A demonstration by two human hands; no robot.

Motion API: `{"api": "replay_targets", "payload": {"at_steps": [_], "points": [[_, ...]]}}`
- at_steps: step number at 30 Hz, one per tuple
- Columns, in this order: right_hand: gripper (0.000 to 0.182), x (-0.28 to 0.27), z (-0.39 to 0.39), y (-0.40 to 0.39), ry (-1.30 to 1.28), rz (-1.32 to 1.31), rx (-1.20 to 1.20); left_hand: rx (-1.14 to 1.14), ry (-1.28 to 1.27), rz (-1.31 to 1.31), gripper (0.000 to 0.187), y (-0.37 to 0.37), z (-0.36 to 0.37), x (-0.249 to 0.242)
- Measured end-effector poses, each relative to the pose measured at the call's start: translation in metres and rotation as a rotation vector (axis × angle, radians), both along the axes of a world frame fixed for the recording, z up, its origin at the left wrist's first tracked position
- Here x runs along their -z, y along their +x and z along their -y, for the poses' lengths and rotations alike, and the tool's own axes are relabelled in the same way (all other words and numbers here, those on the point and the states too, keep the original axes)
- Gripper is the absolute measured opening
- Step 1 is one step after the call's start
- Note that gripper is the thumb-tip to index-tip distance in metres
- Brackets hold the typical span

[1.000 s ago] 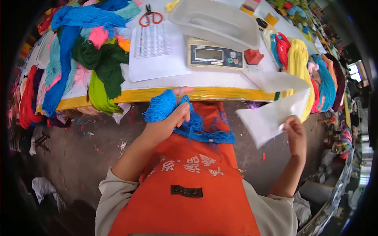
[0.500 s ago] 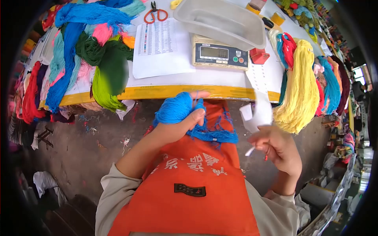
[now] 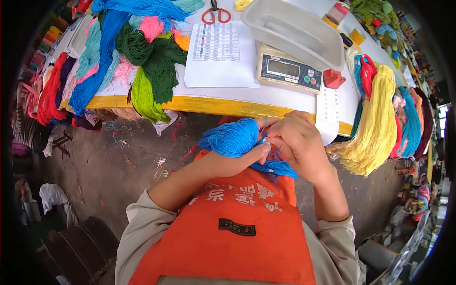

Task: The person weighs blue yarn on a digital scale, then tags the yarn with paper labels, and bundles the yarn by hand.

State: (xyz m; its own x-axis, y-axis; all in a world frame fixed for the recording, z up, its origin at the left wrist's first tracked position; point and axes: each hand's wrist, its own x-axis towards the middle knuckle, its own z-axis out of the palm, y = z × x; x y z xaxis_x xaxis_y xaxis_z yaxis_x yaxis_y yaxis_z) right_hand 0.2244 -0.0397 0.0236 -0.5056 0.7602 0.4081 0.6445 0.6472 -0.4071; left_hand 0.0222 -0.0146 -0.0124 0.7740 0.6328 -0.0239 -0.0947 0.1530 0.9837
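Observation:
A bundle of blue yarn [image 3: 230,137] rests in my left hand [image 3: 237,164], whose thumb and fingers are closed round its right end. My right hand [image 3: 299,142] meets it there, thumb and fingertips pinched on a small white label [image 3: 266,141] beside the left thumb. Loose blue strands and a lower blue part [image 3: 275,168] hang under the hands, in front of the orange apron [image 3: 228,251]. The fingertips of the left hand are partly hidden behind the right.
On the table [image 3: 199,105] are a printed sheet [image 3: 223,57], red-handled scissors [image 3: 216,16], a digital scale [image 3: 289,71] under a plastic tray [image 3: 294,33], and a red block [image 3: 334,79]. Green yarn [image 3: 161,71] and yellow yarn [image 3: 375,123] hang over the edge.
My right hand has moved left and up from the paper strip to the blue yarn, bringing a small white piece to my left thumb. The view has shifted, too.

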Motion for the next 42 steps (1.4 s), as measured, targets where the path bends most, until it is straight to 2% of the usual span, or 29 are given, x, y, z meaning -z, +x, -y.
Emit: {"api": "replay_targets", "payload": {"at_steps": [4,6,7,9,15,18,20,21,24,26,27,29,32,35,42], "points": [[0.021,0.017,0.006,-0.005,-0.042,-0.168,0.095,-0.073,0.041,-0.003,0.055,0.006,0.001,0.01],[0.028,0.036,0.011,-0.007,-0.363,-0.617,0.187,-0.127,0.082,0.003,0.057,0.009,0.003,0.015],[0.028,0.036,0.013,-0.009,-0.362,-0.617,0.186,-0.131,0.082,0.026,0.06,0.009,0.003,0.017],[0.036,0.034,0.015,-0.012,-0.767,-0.856,-0.007,-0.137,0.085,0.047,0.062,0.009,0.003,0.015],[0.032,0.026,0.013,-0.009,-0.855,-0.82,-0.034,-0.1,0.054,0.028,0.068,0.008,0.004,0.011],[0.027,0.027,0.014,-0.01,-0.886,-0.827,0.019,-0.138,0.156,-0.002,0.066,0.009,0.003,0.012],[0.025,0.031,0.015,-0.008,-0.879,-0.868,0.068,-0.192,0.496,-0.095,0.07,0.008,0.003,0.013],[0.023,0.032,0.016,-0.005,-0.888,-0.859,0.099,-0.189,0.495,-0.094,0.07,0.009,0.004,0.013],[0.022,0.031,0.017,-0.003,-0.899,-0.882,0.18,-0.241,0.495,-0.121,0.065,0.013,0.006,0.017],[0.022,0.031,0.017,-0.004,-0.901,-0.915,0.229,-0.351,0.775,-0.132,0.042,0.016,0.003,0.026],[0.022,0.032,0.017,-0.004,-0.865,-0.919,0.225,-0.351,0.775,-0.132,0.042,0.015,0.003,0.027],[0.022,0.032,0.016,-0.005,-0.83,-0.923,0.22,-0.245,0.669,-0.209,0.02,0.013,0.001,0.023],[0.022,0.03,0.016,-0.008,-0.84,-0.947,0.274,-0.179,0.583,-0.19,0.014,0.015,-0.005,0.031],[0.023,0.031,0.015,-0.008,-0.823,-0.933,0.281,-0.2,0.658,-0.284,0.012,0.012,-0.005,0.025],[0.025,0.03,0.015,-0.006,-0.792,-0.906,0.273,-0.201,0.603,-0.198,0.013,0.011,-0.008,0.027]]}}
